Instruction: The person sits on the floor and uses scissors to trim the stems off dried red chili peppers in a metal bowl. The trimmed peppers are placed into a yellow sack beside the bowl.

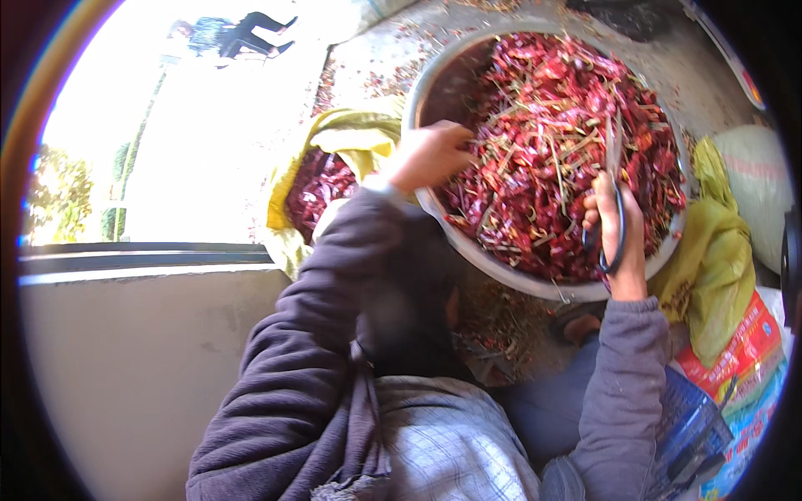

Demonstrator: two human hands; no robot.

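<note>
A wide metal basin (480,253) holds a heap of dried red chilies (535,200) with pale stems. At its right side my right hand (625,219) grips scissors (614,154) with dark handles, blades pointing away over the chilies. My left hand (428,157) is over the left rim, slightly blurred, its fingers bent together beside the heap. Whatever those fingers may hold is too small or hidden to name. Just left of that hand, a yellow woven sack (359,123) stands open with more dried red chilies (322,185) inside.
A low pale wall (150,359) runs along the left. Right of the basin lie a yellow sack (710,259), a stuffed whitish sack (756,179), a red printed bag (743,342) and a blue plastic basket (693,417). Scraps litter the floor (501,334). A person (230,37) is far off, upper left.
</note>
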